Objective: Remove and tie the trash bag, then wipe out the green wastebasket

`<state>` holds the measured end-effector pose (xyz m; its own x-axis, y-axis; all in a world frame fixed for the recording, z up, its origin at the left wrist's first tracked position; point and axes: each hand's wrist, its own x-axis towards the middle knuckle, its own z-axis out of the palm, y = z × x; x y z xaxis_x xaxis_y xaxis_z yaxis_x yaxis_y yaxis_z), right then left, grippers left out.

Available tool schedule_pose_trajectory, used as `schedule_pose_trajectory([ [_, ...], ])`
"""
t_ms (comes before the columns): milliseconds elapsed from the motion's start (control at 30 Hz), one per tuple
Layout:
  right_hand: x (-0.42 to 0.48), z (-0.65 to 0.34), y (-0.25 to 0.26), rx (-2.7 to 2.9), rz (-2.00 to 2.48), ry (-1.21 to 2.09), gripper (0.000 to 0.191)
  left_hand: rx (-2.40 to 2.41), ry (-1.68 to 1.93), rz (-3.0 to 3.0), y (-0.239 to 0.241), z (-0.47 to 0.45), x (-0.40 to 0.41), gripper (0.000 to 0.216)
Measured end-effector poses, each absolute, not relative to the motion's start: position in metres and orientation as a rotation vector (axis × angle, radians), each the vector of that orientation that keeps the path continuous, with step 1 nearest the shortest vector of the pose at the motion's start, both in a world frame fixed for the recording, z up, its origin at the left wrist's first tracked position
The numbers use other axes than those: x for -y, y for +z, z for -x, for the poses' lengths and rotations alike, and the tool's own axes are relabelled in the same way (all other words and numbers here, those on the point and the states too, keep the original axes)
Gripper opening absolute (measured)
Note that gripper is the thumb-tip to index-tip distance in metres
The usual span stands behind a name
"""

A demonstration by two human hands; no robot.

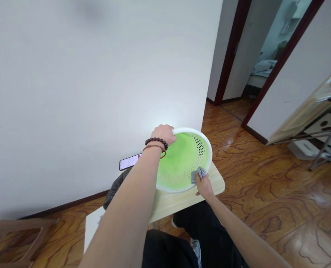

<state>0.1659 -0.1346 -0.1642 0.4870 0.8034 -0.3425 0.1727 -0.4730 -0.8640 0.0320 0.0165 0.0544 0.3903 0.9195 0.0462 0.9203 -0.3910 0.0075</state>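
At the basket's half-past-four edge, the fingers of our right hand [206, 188] pinch a folded grey cloth [194, 177] against the inner wall, just inside the rim. Over at half past ten, our left hand [163, 134] grasps the white rim [191, 130], its fingers closed over the edge. Between the two lies the task's thing, a green basket [180, 150] with a perforated wall, its open mouth facing us. Whether its base rests on the table or hangs slightly above it, we cannot quite tell from this angle. A dark bead bracelet [156, 140] circles our left wrist. Beneath the basket spreads a pale wooden table [165, 208]; at nine o'clock from the basket we see a phone [128, 162] with its screen lit, and toward eight a dark grey bundle [115, 189], partly behind our left forearm. Farther out, a white wall [98, 74] rises at eleven, a doorway with a dark red frame [229, 56] opens at one, and a brown stool [39, 227] stands at eight.
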Motion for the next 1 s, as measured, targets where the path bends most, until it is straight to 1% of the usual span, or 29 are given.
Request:
schedule_pose_trajectory([
  [200, 0.135, -0.164, -0.165, 0.761, 1.946, 0.965, 0.037, 1.740, -0.112, 2.665, 0.054, -0.030, -0.017, 0.041],
  [400, 0.134, -0.168, -0.164, 0.728, 1.935, 0.979, 0.039, 1.723, -0.082, 2.685, 0.056, -0.037, -0.015, 0.036],
  [667, 0.136, -0.160, -0.165, 0.760, 1.973, 1.079, 0.040, 1.809, -0.006, 2.637, 0.059, -0.039, -0.019, 0.041],
  [833, 0.138, -0.159, -0.162, 0.770, 1.952, 1.170, 0.042, 1.820, 0.007, 2.612, 0.064, -0.040, -0.024, 0.039],
  [1000, 0.137, -0.157, -0.161, 0.734, 1.951, 1.213, 0.039, 1.777, 0.052, 2.621, 0.065, -0.042, -0.031, 0.037],
])
